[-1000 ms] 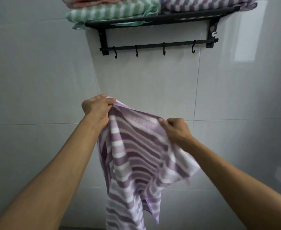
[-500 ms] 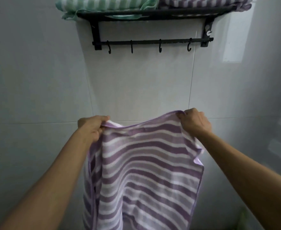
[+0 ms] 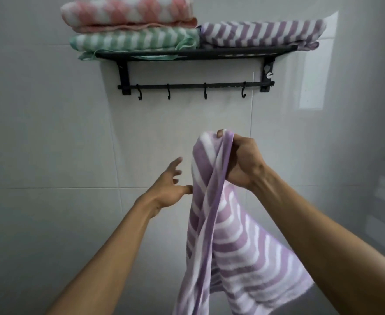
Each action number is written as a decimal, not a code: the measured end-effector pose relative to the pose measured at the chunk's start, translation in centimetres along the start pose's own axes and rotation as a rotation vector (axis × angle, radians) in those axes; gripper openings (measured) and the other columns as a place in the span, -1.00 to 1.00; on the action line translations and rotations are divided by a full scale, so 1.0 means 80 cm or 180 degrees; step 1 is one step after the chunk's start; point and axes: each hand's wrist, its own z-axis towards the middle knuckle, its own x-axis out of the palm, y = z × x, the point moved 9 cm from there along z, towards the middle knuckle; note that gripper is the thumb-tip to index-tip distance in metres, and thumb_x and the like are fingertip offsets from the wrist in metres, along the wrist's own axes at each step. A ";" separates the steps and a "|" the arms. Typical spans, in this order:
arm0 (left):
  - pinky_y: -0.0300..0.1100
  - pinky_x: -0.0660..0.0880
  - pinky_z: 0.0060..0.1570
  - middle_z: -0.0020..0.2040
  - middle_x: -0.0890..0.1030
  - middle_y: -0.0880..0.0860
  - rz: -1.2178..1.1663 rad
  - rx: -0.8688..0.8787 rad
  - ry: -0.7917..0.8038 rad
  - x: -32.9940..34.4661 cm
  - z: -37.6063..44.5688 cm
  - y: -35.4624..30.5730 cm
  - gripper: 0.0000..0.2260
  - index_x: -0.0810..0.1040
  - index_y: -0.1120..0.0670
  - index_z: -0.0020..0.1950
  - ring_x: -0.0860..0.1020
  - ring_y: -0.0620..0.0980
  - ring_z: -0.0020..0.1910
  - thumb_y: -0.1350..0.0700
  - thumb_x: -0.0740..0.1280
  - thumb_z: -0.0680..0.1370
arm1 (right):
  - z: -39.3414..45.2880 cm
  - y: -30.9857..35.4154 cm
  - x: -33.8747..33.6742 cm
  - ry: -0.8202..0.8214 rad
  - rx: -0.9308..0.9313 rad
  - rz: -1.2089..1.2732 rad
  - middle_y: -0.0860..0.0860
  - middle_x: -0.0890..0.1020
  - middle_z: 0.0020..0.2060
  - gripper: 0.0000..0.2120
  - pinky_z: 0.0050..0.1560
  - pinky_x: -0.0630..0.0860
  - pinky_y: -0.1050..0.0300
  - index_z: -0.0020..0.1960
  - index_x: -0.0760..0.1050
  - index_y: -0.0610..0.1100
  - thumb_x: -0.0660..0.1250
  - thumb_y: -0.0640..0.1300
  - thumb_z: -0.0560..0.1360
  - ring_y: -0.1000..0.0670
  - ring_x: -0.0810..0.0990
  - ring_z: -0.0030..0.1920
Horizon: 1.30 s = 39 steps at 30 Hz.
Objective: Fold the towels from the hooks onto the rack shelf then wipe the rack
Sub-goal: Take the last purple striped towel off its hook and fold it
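Right hand: the right hand [image 3: 239, 160] is up high, fingers curled tight round the gathered top of the purple striped towel [image 3: 227, 235].
Towel in play: it hangs doubled from that fist, well below the rack — clear of the wall tiles [image 3: 50, 133].
Left hand: the left hand [image 3: 168, 187] is spread, fingers loose and apart, thumb tip just touching the towel's left edge, gripping nothing.
Rack shelf: the black rack [image 3: 196, 55] carries a folded green towel [image 3: 132, 40] with a pink towel [image 3: 127, 13] on top — a folded purple towel [image 3: 262, 34] beside them.
Hooks: four hooks [image 3: 168, 92] hang bare on the lower bar.
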 end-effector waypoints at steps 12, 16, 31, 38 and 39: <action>-0.06 0.53 0.16 0.16 0.69 0.06 -0.0573 0.0198 0.1270 0.094 -0.003 -0.050 -0.68 0.59 0.08 0.29 0.64 0.02 0.17 0.14 0.46 0.54 | -0.010 0.044 -0.041 0.0325 -0.0078 -0.0122 -0.15 0.49 -0.23 -0.88 0.11 0.46 -0.11 -0.27 0.44 -0.15 0.14 -0.18 0.37 -0.17 0.52 -0.20; -0.19 0.56 0.05 0.08 0.72 0.03 -0.0438 0.0074 0.1160 0.098 0.000 -0.049 -0.83 0.67 0.10 0.16 0.68 -0.04 0.07 0.16 0.38 0.59 | -0.013 0.052 -0.056 0.0302 -0.0063 -0.0292 -0.14 0.48 -0.24 -0.87 -0.04 0.48 0.00 -0.31 0.46 -0.15 0.15 -0.17 0.30 -0.15 0.50 -0.23; -0.16 0.42 -0.30 -0.37 0.50 0.07 0.0493 0.0907 0.0152 0.065 0.014 -0.072 -0.64 0.52 0.14 -0.17 0.43 -0.03 -0.38 0.56 0.42 0.29 | -0.030 0.001 -0.118 0.0231 0.0916 -0.3371 -0.18 0.73 -0.03 -0.86 0.11 0.65 -0.06 0.05 0.70 -0.23 0.44 -0.30 0.50 -0.09 0.69 -0.06; -0.26 0.44 -0.32 -0.36 0.47 0.11 0.0845 0.0996 0.0229 0.069 0.000 -0.081 -0.58 0.55 0.10 -0.04 0.41 -0.02 -0.36 0.45 0.56 0.26 | -0.040 -0.024 -0.126 0.0225 0.1448 -0.3704 -0.07 0.69 0.12 -0.46 0.18 0.62 -0.08 0.28 0.58 -0.09 0.54 0.11 0.38 -0.10 0.70 0.10; -0.26 0.44 -0.32 -0.37 0.49 0.10 0.0917 0.1032 0.0183 0.069 0.000 -0.084 -0.60 0.55 0.07 -0.06 0.42 -0.01 -0.35 0.45 0.53 0.27 | -0.044 -0.037 -0.125 0.0355 0.1626 -0.3701 -0.10 0.71 0.10 -0.42 0.21 0.61 -0.13 0.24 0.61 -0.13 0.54 0.16 0.32 -0.14 0.70 0.10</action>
